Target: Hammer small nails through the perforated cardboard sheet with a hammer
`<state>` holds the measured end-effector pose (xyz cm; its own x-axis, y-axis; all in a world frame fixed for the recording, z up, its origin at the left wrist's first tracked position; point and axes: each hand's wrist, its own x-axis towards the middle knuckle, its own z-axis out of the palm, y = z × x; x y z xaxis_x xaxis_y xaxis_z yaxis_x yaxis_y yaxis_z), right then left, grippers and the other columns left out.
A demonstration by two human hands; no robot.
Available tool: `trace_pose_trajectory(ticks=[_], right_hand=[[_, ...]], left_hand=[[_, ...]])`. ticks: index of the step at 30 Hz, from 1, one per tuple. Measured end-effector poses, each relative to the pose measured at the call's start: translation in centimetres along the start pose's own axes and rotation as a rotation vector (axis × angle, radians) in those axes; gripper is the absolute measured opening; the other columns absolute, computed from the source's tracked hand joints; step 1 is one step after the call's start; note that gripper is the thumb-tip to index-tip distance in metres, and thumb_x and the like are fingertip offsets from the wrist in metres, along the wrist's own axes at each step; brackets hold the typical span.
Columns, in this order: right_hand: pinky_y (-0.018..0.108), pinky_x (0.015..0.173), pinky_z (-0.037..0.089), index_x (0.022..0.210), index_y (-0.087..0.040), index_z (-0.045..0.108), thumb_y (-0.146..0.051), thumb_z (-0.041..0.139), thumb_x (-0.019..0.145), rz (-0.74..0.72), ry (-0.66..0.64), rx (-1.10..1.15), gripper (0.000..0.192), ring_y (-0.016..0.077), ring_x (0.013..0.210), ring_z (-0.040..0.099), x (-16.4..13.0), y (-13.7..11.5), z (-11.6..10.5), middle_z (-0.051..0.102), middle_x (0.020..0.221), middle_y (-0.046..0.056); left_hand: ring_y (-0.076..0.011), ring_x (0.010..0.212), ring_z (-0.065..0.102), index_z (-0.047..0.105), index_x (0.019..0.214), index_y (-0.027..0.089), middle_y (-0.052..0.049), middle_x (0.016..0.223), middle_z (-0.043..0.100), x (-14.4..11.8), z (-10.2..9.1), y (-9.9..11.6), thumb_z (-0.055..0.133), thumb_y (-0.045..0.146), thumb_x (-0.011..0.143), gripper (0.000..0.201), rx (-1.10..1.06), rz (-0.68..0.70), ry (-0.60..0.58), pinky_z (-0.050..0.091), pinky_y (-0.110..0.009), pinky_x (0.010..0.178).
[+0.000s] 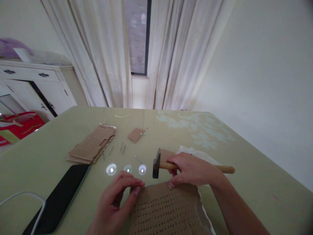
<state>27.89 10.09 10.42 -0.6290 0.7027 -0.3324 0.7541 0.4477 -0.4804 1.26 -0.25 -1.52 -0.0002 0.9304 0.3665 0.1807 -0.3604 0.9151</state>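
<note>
**Hammer gripped over the perforated cardboard**

Right hand (189, 169) is wrapped tight around the hammer (171, 164), head just above the perforated cardboard (166, 212) on the green tabletop (244, 163). Left hand (117, 199) pinches thumb and fingertips at the cardboard's upper left corner; what they pinch can't be seen.

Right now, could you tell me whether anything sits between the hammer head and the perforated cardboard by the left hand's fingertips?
Nothing visible does. The hammer, held in the right hand, has its head just above the perforated cardboard edge. The left hand pinches its fingertips at that edge, beside the head; whether they hold a nail I cannot tell.
</note>
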Motion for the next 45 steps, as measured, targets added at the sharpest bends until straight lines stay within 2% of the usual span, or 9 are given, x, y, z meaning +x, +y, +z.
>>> trace_pose_trajectory(ticks=[2, 4, 8, 11, 19, 31, 37, 41, 45], right_hand=[[0.03, 0.072, 0.039, 0.088, -0.021, 0.069, -0.05, 0.087, 0.083, 0.003, 0.002, -0.005, 0.034, 0.0211, 0.084, 0.063, -0.04, -0.06, 0.04, 0.069, 0.088, 0.0], [0.03, 0.072, 0.039, 0.089, -0.021, 0.07, -0.05, 0.087, 0.083, 0.012, -0.001, -0.001, 0.034, 0.0211, 0.084, 0.064, -0.08, -0.07, 0.07, 0.07, 0.089, 0.0], [0.029, 0.072, 0.039, 0.088, -0.021, 0.07, -0.052, 0.087, 0.082, 0.005, 0.005, -0.002, 0.035, 0.0218, 0.086, 0.064, -0.05, 0.09, 0.14, 0.069, 0.089, 0.0], [0.03, 0.072, 0.039, 0.088, -0.021, 0.069, -0.052, 0.086, 0.083, -0.012, 0.003, -0.006, 0.036, 0.022, 0.085, 0.065, 0.02, 0.19, 0.19, 0.07, 0.088, 0.0], [0.031, 0.074, 0.04, 0.088, -0.022, 0.069, -0.05, 0.087, 0.082, -0.015, 0.024, 0.009, 0.034, 0.0228, 0.088, 0.065, -0.04, -0.02, 0.12, 0.071, 0.087, 0.0], [0.03, 0.073, 0.039, 0.09, -0.022, 0.07, -0.05, 0.089, 0.081, -0.015, 0.044, 0.01, 0.035, 0.0216, 0.086, 0.065, 0.03, 0.25, 0.34, 0.072, 0.088, 0.0], [0.029, 0.071, 0.038, 0.089, -0.021, 0.07, -0.049, 0.09, 0.081, -0.031, 0.052, 0.018, 0.035, 0.0202, 0.084, 0.064, 0.05, 0.33, 0.4, 0.071, 0.087, -0.001], [0.029, 0.071, 0.038, 0.09, -0.022, 0.069, -0.048, 0.09, 0.08, -0.017, 0.06, 0.008, 0.035, 0.0206, 0.085, 0.064, 0.14, 0.36, 0.47, 0.072, 0.089, -0.001], [0.03, 0.07, 0.038, 0.091, -0.022, 0.069, -0.047, 0.09, 0.081, -0.009, 0.049, 0.023, 0.033, 0.0204, 0.083, 0.065, 0.13, 0.32, 0.47, 0.072, 0.088, -0.002]], left_hand=[[-0.0207, 0.09, 0.077, 0.083, 0.103, 0.025, -0.007, 0.099, 0.076, 0.08, -0.12, -0.33, 0.073, 0.028, 0.1, 0.011, -0.021, -0.009, 0.022, 0.067, -0.028, 0.078], [-0.0219, 0.093, 0.079, 0.083, 0.106, 0.026, -0.008, 0.114, 0.077, 0.03, -0.19, -0.58, 0.075, 0.031, 0.099, 0.012, -0.031, -0.047, 0.039, 0.07, -0.031, 0.081], [-0.0293, 0.114, 0.079, 0.087, 0.103, 0.028, -0.011, 0.137, 0.077, -0.03, -0.41, -0.55, 0.077, 0.037, 0.097, 0.015, 0.084, -0.102, 0.006, 0.07, -0.036, 0.089], [-0.0303, 0.115, 0.08, 0.088, 0.095, 0.028, -0.01, 0.129, 0.082, 0.15, -0.63, -0.23, 0.075, 0.038, 0.098, 0.016, 0.164, -0.073, -0.027, 0.069, -0.038, 0.093], [-0.0233, 0.098, 0.083, 0.087, 0.096, 0.032, -0.004, 0.107, 0.087, 0.51, -0.81, -0.08, 0.072, 0.027, 0.099, 0.017, 0.137, 0.015, -0.037, 0.068, -0.031, 0.086], [-0.0214, 0.095, 0.082, 0.087, 0.095, 0.032, -0.002, 0.102, 0.086, 0.52, -0.67, 0.26, 0.071, 0.026, 0.1, 0.017, 0.12, 0.015, -0.045, 0.066, -0.027, 0.084], [-0.0194, 0.096, 0.082, 0.086, 0.101, 0.032, -0.001, 0.102, 0.086, 0.55, -0.67, 0.08, 0.07, 0.022, 0.101, 0.019, 0.136, 0.066, -0.08, 0.065, -0.024, 0.085], [-0.016, 0.086, 0.081, 0.084, 0.1, 0.031, 0.001, 0.095, 0.084, 0.53, -0.42, 0.0, 0.07, 0.02, 0.101, 0.018, 0.142, 0.112, -0.091, 0.063, -0.019, 0.079], [-0.0164, 0.095, 0.081, 0.083, 0.102, 0.031, 0.0, 0.103, 0.085, 0.52, -0.45, -0.51, 0.07, 0.018, 0.1, 0.018, 0.169, 0.166, -0.075, 0.063, -0.019, 0.085]])
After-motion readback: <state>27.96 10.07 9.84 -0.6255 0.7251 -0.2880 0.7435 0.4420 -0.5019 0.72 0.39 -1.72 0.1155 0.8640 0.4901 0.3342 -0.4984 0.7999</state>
